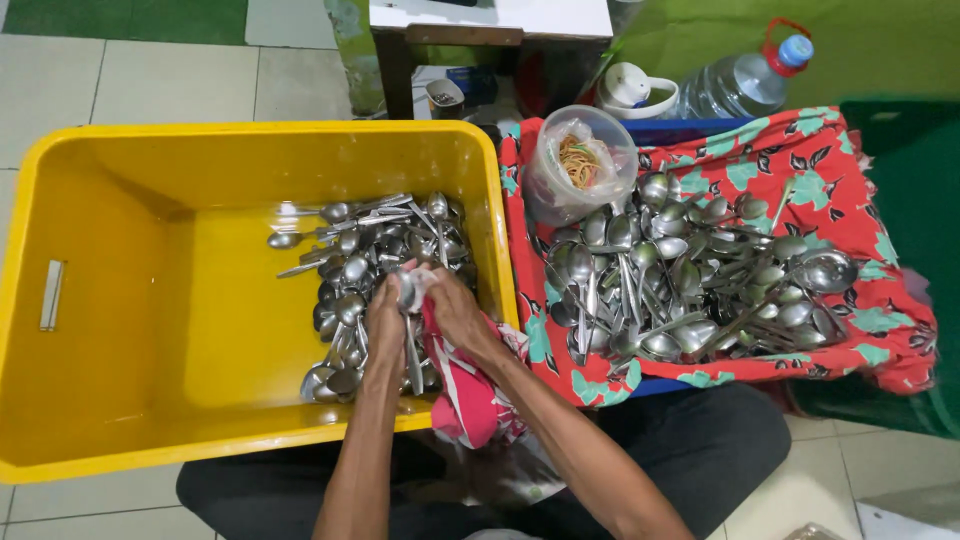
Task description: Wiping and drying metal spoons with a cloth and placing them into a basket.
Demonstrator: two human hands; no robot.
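Note:
My left hand grips a metal spoon by its handle over the yellow plastic tub. My right hand presses a pink and white cloth around the spoon's bowl. The cloth hangs down over the tub's front rim towards my lap. Under both hands lies a heap of metal spoons on the right side of the tub. A second pile of spoons rests on a red floral cloth to the right of the tub.
A clear plastic jar with rubber bands stands at the back of the floral cloth. Behind it are a white cup and a large water bottle. A small table stands beyond the tub on the tiled floor.

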